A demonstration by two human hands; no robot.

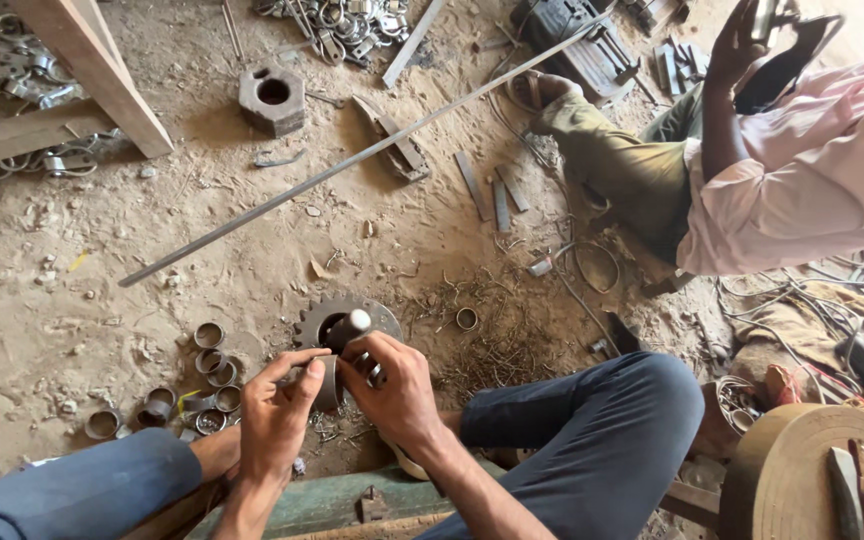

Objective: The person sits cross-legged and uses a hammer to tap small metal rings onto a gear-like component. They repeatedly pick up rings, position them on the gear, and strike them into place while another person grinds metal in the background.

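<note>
Low over the dirt floor (102, 300), a small ring (330, 385) is pinched by left hand (277, 420) and right hand (397, 390) fingers against the steel pin (347, 327); squareness above the toothed gear (337, 318) should be kept.

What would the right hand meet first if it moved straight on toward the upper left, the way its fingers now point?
Probably the short metal rod that the right hand already grips, then the toothed gear on the ground just beyond it. Depth is hard to judge from above.
</note>
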